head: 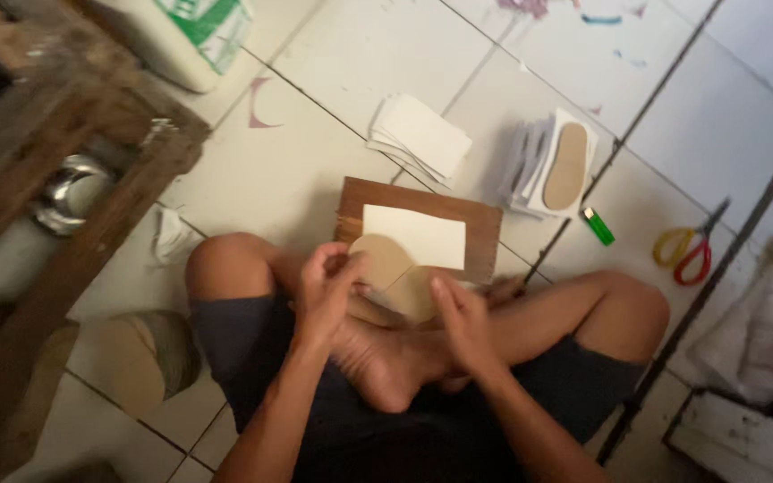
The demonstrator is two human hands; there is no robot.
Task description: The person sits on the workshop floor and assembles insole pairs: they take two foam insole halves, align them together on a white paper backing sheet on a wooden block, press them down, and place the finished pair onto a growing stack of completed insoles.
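I sit cross-legged on a tiled floor. My left hand (328, 286) pinches the near left edge of a tan sole-shaped cutout (395, 273). My right hand (462, 317) rests its fingers on the cutout's right end. The cutout lies partly under a white rectangular sheet (415, 235) on a brown wooden board (485, 234) in front of my knees.
A stack of white sheets (420, 136) lies beyond the board, and a second pile with a tan sole template (566, 165) on top. A green lighter (598, 226) and red-and-yellow scissors (689, 250) lie at right. A wooden frame (73, 206) with a metal bowl (72, 192) stands at left.
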